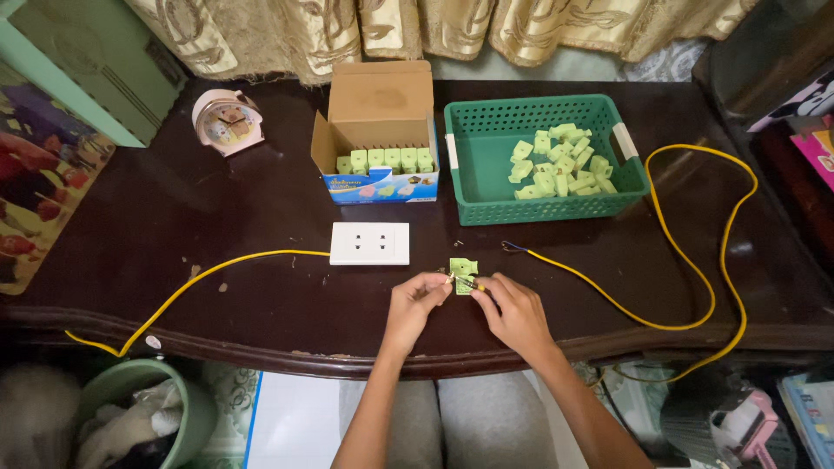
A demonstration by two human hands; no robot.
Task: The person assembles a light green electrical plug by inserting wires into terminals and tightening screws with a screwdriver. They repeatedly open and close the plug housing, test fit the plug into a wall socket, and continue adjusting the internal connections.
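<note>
I am pinching a small light-green plastic socket piece (463, 275) between my left hand (417, 304) and right hand (514, 314), near the front edge of the dark wooden table (217, 217); my right fingers are also gripping a thin tool. Beyond it, a green slotted plastic basket (486, 174) is holding loose green pieces, and an open cardboard box (379, 130) is holding a row of them. A white wall-socket plate (369, 243) is lying just left.
</note>
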